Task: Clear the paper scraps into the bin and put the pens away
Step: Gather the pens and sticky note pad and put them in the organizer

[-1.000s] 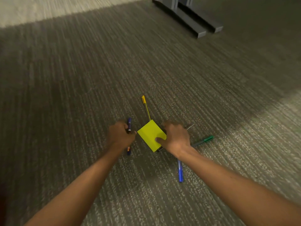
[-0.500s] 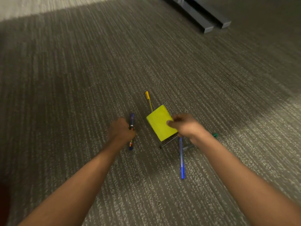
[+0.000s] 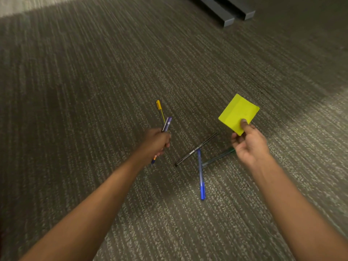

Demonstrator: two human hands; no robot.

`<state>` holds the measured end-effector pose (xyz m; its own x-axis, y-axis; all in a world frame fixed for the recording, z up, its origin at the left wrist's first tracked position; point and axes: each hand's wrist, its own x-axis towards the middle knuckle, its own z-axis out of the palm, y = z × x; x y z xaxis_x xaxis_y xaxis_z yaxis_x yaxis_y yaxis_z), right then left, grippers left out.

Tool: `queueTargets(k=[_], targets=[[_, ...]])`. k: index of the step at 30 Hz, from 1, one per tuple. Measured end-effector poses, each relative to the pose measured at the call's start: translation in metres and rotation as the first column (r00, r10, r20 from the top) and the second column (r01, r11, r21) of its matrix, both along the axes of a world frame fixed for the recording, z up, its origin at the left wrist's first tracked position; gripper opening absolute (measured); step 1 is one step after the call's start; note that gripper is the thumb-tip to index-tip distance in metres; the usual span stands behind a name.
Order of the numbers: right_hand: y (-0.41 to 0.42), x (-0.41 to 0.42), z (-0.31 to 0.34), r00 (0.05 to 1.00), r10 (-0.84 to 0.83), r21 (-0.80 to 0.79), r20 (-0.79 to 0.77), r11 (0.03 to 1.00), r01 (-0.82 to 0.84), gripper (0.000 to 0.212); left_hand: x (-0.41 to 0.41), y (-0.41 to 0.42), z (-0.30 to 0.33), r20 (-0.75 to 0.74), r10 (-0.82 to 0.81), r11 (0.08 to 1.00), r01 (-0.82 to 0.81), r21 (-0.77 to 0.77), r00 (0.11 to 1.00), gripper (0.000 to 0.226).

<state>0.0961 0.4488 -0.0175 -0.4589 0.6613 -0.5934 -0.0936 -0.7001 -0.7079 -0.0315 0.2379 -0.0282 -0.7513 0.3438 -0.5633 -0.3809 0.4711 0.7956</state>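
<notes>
My right hand (image 3: 249,146) pinches a yellow pad of sticky notes (image 3: 238,113) by one corner and holds it above the carpet. My left hand (image 3: 156,143) is closed around a purple pen (image 3: 167,124), its cap end sticking up past the fist. A yellow pen (image 3: 159,110) lies on the carpet just beyond that hand. Between my hands lie a black pen (image 3: 195,149), a blue pen (image 3: 201,176) and a green pen (image 3: 218,157), crossing near one another. No bin is in view.
Grey striped carpet (image 3: 94,81) covers the whole floor. Two dark metal furniture feet (image 3: 228,17) stand at the far upper right. A bright patch of light falls on the carpet at the right.
My right hand has lifted the yellow pad off the pens and carried it up and to the right. My left hand has raised the purple pen off the carpet.
</notes>
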Motion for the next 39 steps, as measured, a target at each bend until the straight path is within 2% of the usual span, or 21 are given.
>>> queueTargets(k=[4, 6, 8, 10, 12, 14, 16, 20, 23, 25, 27, 30, 32, 34, 35, 37, 39], targets=[[0.015, 0.009, -0.006, 1.0, -0.003, 0.029, 0.008, 1.0, 0.003, 0.012, 0.015, 0.009, 0.001, -0.182, -0.197, 0.98, 0.196, -0.027, 0.963, 0.011], [0.022, 0.014, -0.009, 1.0, -0.021, 0.024, 0.0, 1.0, 0.021, 0.01, 0.026, 0.013, 0.003, -0.28, -0.304, 0.952, 0.283, -0.114, 0.911, 0.016], [0.026, 0.018, -0.012, 0.999, -0.033, 0.017, 0.002, 0.999, 0.033, 0.009, 0.041, 0.019, 0.004, -0.344, -0.436, 0.893, 0.355, -0.276, 0.831, 0.02], [0.027, 0.021, -0.016, 0.999, -0.03, 0.023, 0.021, 0.999, 0.03, 0.009, 0.056, 0.024, 0.003, -0.395, -0.625, 0.776, 0.482, -0.407, 0.673, 0.016], [0.027, 0.022, -0.019, 0.999, -0.027, 0.032, 0.034, 0.999, 0.026, 0.009, 0.064, 0.023, 0.003, -0.455, -0.774, 0.628, 0.617, -0.473, 0.439, 0.009], [0.027, 0.023, -0.02, 0.999, -0.035, 0.025, 0.034, 0.999, 0.035, 0.009, 0.064, 0.019, 0.004, -0.507, -0.844, 0.484, 0.659, -0.575, 0.177, 0.017], [0.028, 0.024, -0.021, 0.998, -0.044, 0.012, 0.035, 0.999, 0.043, 0.009, 0.066, 0.017, 0.003, -0.526, -0.85, 0.387, 0.662, -0.642, -0.014, 0.028], [0.031, 0.026, -0.02, 0.998, -0.029, 0.028, 0.055, 0.999, 0.028, 0.007, 0.076, 0.016, -0.005, -0.454, -0.852, 0.193, 0.648, -0.736, -0.262, 0.037], [0.032, 0.027, -0.018, 0.997, -0.006, 0.072, 0.073, 0.997, 0.001, 0.006, 0.073, 0.015, -0.007, -0.446, -0.821, 0.167, 0.596, -0.785, -0.357, 0.018], [0.034, 0.027, -0.015, 0.997, -0.016, 0.077, 0.072, 0.997, 0.01, 0.004, 0.074, 0.016, -0.01, -0.471, -0.78, 0.178, 0.575, -0.799, -0.413, 0.015], [0.037, 0.029, -0.011, 0.997, -0.041, 0.078, 0.065, 0.996, 0.036, 0.004, 0.079, 0.018, -0.011, -0.546, -0.727, 0.255, 0.575, -0.777, -0.415, 0.011], [0.045, 0.033, -0.003, 0.995, -0.09, 0.079, 0.034, 0.993, 0.087, 0.01, 0.086, 0.028, -0.005, -0.679, -0.689, 0.417, 0.627, -0.658, -0.255, 0.012], [0.05, 0.037, 0.0, 0.993, -0.118, 0.091, 0.025, 0.989, 0.115, 0.013, 0.086, 0.04, 0.001, -0.693, -0.719, 0.492, 0.665, -0.562, -0.053, 0.014], [0.056, 0.04, 0.003, 0.992, -0.128, 0.107, 0.018, 0.986, 0.125, 0.012, 0.086, 0.055, 0.001, -0.609, -0.759, 0.558, 0.714, -0.424, 0.231, 0.015], [0.058, 0.042, 0.003, 0.991, -0.133, 0.109, 0.021, 0.985, 0.13, 0.01, 0.086, 0.064, 0.0, -0.549, -0.765, 0.588, 0.713, -0.382, 0.337, 0.015], [0.062, 0.045, 0.004, 0.99, -0.141, 0.111, 0.028, 0.984, 0.138, 0.01, 0.088, 0.08, -0.005, -0.489, -0.768, 0.621, 0.666, -0.412, 0.414, 0.019], [0.065, 0.046, 0.006, 0.989, -0.142, 0.119, 0.03, 0.983, 0.138, 0.01, 0.091, 0.092, -0.012, -0.473, -0.779, 0.623, 0.594, -0.51, 0.411, 0.026]])
